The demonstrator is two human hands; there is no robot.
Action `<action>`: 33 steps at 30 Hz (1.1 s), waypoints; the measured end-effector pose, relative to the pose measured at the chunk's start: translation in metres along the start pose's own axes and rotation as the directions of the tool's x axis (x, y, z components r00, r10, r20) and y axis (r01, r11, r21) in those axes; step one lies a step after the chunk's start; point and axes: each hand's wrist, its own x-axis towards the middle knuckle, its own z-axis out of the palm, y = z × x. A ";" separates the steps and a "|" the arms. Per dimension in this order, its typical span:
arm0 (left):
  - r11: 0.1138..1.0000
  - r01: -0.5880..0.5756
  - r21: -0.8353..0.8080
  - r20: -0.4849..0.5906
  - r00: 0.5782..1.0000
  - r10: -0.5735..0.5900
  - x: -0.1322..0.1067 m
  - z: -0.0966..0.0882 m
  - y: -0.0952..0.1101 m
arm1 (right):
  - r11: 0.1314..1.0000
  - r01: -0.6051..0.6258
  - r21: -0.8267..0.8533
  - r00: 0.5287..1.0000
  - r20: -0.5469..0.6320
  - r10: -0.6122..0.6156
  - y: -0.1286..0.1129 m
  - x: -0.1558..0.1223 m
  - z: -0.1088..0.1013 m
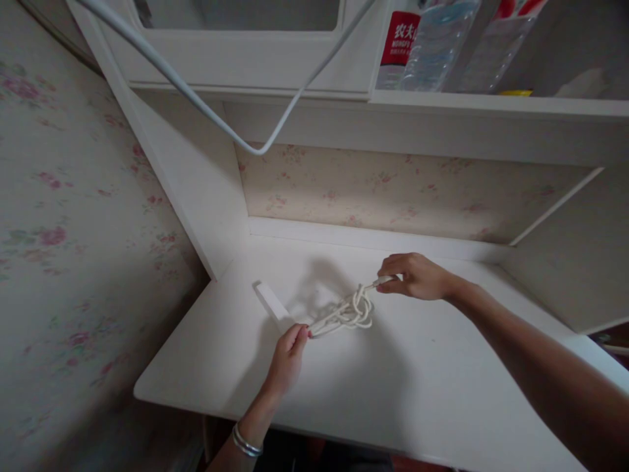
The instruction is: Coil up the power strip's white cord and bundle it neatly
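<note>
A bundled, looped white cord (pixel 361 305) stretches between my two hands above the white desk (pixel 344 387). My left hand (pixel 289 354) is closed around its left end, fingers and thumb pressed together. Beyond those fingers, a flat white bar (pixel 272 307) points away to the upper left; whether it joins the cord is hidden by the hand. My right hand (pixel 415 275) pinches a small pale end piece (pixel 388 280) of the cord, which may be a plug or connector. Loops hang loosely nearest my right hand.
Overhead, a thick white cable (pixel 260 151) dips in a V across the view. Clear plastic bottles (pixel 437 46) stand on the upper right shelf (pixel 491 105). Side panels (pixel 191 177) close off the desk, and flowered wallpaper (pixel 73 216) covers the left wall.
</note>
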 end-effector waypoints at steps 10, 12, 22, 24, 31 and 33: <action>0.968 -0.130 0.216 0.189 0.978 0.089 0.000 -0.001 0.001 | 0.976 -0.203 -0.073 0.961 -0.208 0.184 0.014 -0.018 0.007; 0.929 -0.215 0.300 0.250 0.958 0.141 -0.001 0.000 -0.001 | 0.970 -0.215 -0.111 0.932 -0.319 0.170 0.001 -0.018 0.008; 0.663 -0.528 0.531 0.491 0.829 0.267 0.032 0.012 0.003 | 0.957 -0.006 -0.290 0.836 -0.526 -0.154 -0.065 -0.017 0.013; 0.649 -0.536 0.540 0.483 0.829 0.283 0.042 0.013 0.000 | 0.949 0.001 -0.314 0.821 -0.542 -0.180 -0.067 -0.019 0.014; 0.560 -0.439 0.703 0.388 0.896 0.216 0.068 0.005 -0.001 | 0.837 -0.383 -0.390 0.828 -0.547 0.123 -0.049 -0.039 0.039; 0.482 -0.378 0.790 0.342 0.925 0.164 0.074 0.003 0.001 | 0.776 -0.508 -0.373 0.832 -0.445 0.331 -0.051 -0.047 0.052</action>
